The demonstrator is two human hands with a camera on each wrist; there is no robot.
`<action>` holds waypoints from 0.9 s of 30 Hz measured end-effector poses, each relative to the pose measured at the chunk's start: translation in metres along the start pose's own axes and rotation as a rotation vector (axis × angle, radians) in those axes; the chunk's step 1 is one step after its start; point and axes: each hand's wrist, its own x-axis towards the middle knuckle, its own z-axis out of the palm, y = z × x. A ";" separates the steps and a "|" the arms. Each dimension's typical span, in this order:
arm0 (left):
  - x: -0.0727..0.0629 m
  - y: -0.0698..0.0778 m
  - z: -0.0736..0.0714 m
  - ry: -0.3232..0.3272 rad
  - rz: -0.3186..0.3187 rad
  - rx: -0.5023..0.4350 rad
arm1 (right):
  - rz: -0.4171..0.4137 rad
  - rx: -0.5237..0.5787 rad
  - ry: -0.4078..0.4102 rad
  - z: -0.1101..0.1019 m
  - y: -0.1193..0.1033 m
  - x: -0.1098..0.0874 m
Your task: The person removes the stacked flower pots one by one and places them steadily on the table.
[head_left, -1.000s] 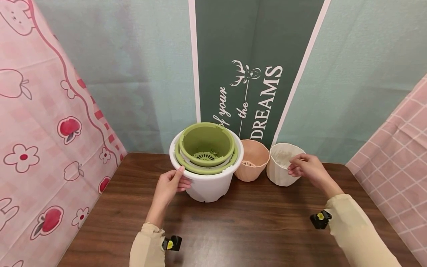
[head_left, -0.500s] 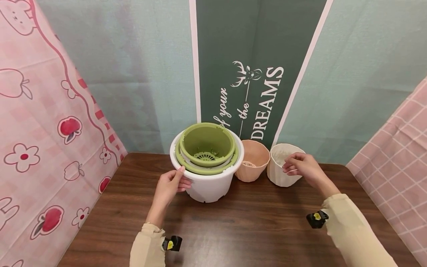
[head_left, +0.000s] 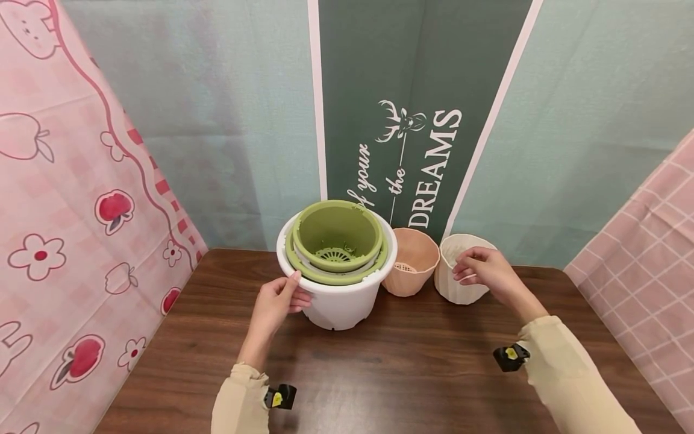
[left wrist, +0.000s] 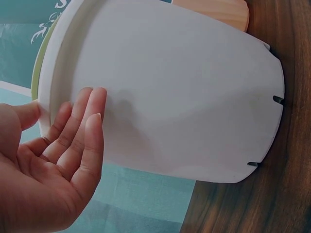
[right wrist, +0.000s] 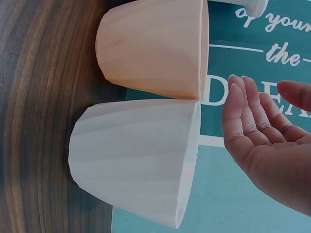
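Observation:
A large white flowerpot stands upright on the table, with green pots nested inside it; the smallest green pot rises highest and has a slotted bottom. My left hand grips the white pot's rim at the near left, thumb on the rim and fingers below it along the outer wall. To the right stand a peach flowerpot and a small cream-white flowerpot, side by side. My right hand hovers above the cream pot's rim, fingers loosely bent, holding nothing and apart from the pot in the right wrist view.
The pots stand near the back edge of a dark wooden table. Behind them hangs a green and teal cloth with white lettering. Pink patterned cloths close off both sides.
My right hand has shifted slightly left over the cream-white flowerpot. The left hand and the flowerpots have stayed in place.

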 end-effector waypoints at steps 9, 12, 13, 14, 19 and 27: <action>0.001 0.000 0.000 0.006 -0.004 0.003 | 0.001 0.008 -0.007 0.006 0.000 0.001; 0.001 0.000 0.000 0.002 0.002 -0.001 | -0.006 0.006 -0.014 0.008 -0.002 0.001; 0.000 0.000 0.000 0.002 0.000 -0.003 | -0.008 0.004 -0.017 0.009 -0.003 0.001; 0.000 0.000 0.000 0.001 0.000 -0.007 | -0.013 0.004 -0.021 0.010 -0.003 0.001; 0.000 0.001 0.000 -0.003 -0.004 -0.021 | -0.035 0.015 -0.046 0.014 -0.007 0.002; 0.000 0.000 -0.001 -0.015 -0.003 -0.019 | -0.045 0.037 -0.045 0.023 -0.015 0.002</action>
